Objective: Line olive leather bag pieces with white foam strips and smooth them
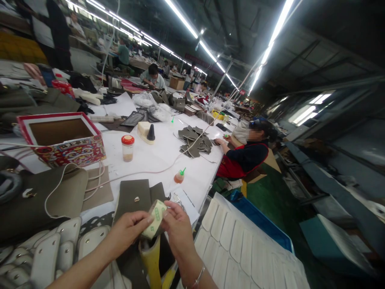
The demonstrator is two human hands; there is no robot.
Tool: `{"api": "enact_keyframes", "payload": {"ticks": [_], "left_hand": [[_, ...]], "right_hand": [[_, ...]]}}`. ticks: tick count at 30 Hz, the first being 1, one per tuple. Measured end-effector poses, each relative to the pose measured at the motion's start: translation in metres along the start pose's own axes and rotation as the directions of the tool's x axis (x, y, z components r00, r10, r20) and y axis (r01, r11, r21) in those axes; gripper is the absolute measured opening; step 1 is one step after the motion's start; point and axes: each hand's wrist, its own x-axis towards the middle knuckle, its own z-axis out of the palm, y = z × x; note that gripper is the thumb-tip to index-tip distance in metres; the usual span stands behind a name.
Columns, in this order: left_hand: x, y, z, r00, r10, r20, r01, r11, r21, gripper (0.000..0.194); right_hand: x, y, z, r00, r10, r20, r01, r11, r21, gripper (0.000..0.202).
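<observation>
Both hands hold a small pale-yellow packet with green print [155, 218] above the near edge of the white table [150, 160]. My left hand [130, 226] pinches its left side between thumb and fingers. On its right side, my right hand [177, 224] grips it with thumb and fingers. Just behind the packet lies a dark olive leather piece [132, 196] with a metal stud. A yellow object [152, 259], partly hidden, is below the hands.
White strap-like pieces [46, 253] are heaped at the lower left. A red patterned box [72, 148], a red-lidded jar [127, 148], a glue bottle [179, 176] and olive pieces [195, 140] stand or lie farther back. Another person [246, 156] sits at right, beyond white rows [234, 237].
</observation>
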Motion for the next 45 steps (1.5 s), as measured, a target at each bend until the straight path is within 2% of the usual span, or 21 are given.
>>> {"api": "enact_keyframes", "payload": {"ticks": [6,12,14,15,17,18,19,21,22,23,24,29,34,36,39,41,43,45], "left_hand": [[-0.006,0.005,-0.007,0.972,0.09,0.216,-0.103,0.994,0.047,0.027],[-0.009,0.001,-0.001,0.986,0.055,0.159,-0.053,0.999,-0.013,0.032],[-0.009,0.001,0.0,0.991,0.057,0.123,-0.051,0.997,-0.052,0.035],[-0.009,0.001,0.001,0.993,0.059,0.105,-0.054,0.997,-0.054,0.036],[-0.009,0.001,0.0,0.996,0.065,0.069,-0.062,0.997,-0.045,0.036],[-0.009,0.001,-0.001,0.996,0.071,0.053,-0.068,0.997,-0.047,0.036],[-0.009,0.001,-0.002,0.996,0.077,0.038,-0.075,0.996,-0.056,0.035],[-0.009,0.002,-0.003,0.996,0.086,0.0,-0.085,0.993,-0.083,0.033],[-0.009,0.002,-0.004,0.996,0.082,-0.023,-0.084,0.992,-0.094,0.033],[-0.01,0.003,-0.004,0.996,0.076,-0.044,-0.08,0.992,-0.102,0.033],[-0.01,0.003,-0.004,0.996,0.067,-0.059,-0.073,0.991,-0.11,0.034],[-0.011,0.007,-0.005,0.997,0.018,-0.074,-0.029,0.989,-0.147,0.032],[-0.009,0.005,-0.007,0.996,-0.042,-0.075,0.029,0.985,-0.167,0.037],[-0.008,0.004,-0.006,0.997,-0.052,-0.061,0.04,0.982,-0.184,0.039],[-0.007,0.002,-0.004,0.996,-0.065,-0.056,0.053,0.98,-0.19,0.038],[-0.006,0.002,-0.003,0.995,-0.072,-0.063,0.059,0.981,-0.186,0.038],[-0.006,0.003,-0.003,0.994,-0.078,-0.07,0.065,0.981,-0.18,0.038],[-0.006,0.004,-0.004,0.994,-0.085,-0.07,0.072,0.981,-0.18,0.039]], "right_hand": [[0.009,-0.01,-0.007,0.991,0.117,-0.061,-0.098,0.962,0.253,0.036],[0.008,0.001,-0.007,0.99,0.132,-0.048,-0.112,0.949,0.294,0.027],[0.005,0.003,-0.006,0.992,0.126,-0.029,-0.117,0.972,0.205,0.027],[0.003,0.003,-0.006,0.993,0.115,-0.026,-0.111,0.988,0.103,0.028],[-0.003,0.001,-0.008,1.0,-0.008,-0.03,0.001,0.975,-0.221,0.03],[-0.007,-0.001,-0.009,0.991,-0.135,-0.003,0.122,0.903,-0.412,0.03],[-0.012,-0.003,-0.011,0.958,-0.279,0.068,0.266,0.773,-0.575,0.03],[-0.021,-0.007,-0.015,0.823,-0.473,0.316,0.529,0.433,-0.729,0.031],[-0.024,-0.008,-0.016,0.751,-0.496,0.436,0.617,0.291,-0.732,0.033],[-0.027,-0.009,-0.017,0.699,-0.484,0.527,0.672,0.191,-0.715,0.035],[-0.029,-0.01,-0.018,0.664,-0.461,0.588,0.706,0.128,-0.697,0.036],[-0.025,-0.011,-0.017,0.587,-0.419,0.693,0.749,-0.046,-0.661,0.028],[-0.02,-0.018,-0.016,0.494,-0.315,0.811,0.757,-0.303,-0.579,0.028],[-0.02,-0.021,-0.015,0.483,-0.257,0.837,0.753,-0.367,-0.547,0.027],[-0.019,-0.022,-0.014,0.477,-0.197,0.856,0.75,-0.416,-0.514,0.023],[-0.018,-0.02,-0.013,0.477,-0.221,0.851,0.739,-0.423,-0.524,0.02],[-0.017,-0.019,-0.013,0.506,-0.271,0.819,0.723,-0.384,-0.574,0.018],[-0.016,-0.02,-0.013,0.551,-0.32,0.77,0.71,-0.305,-0.635,0.017]]}}
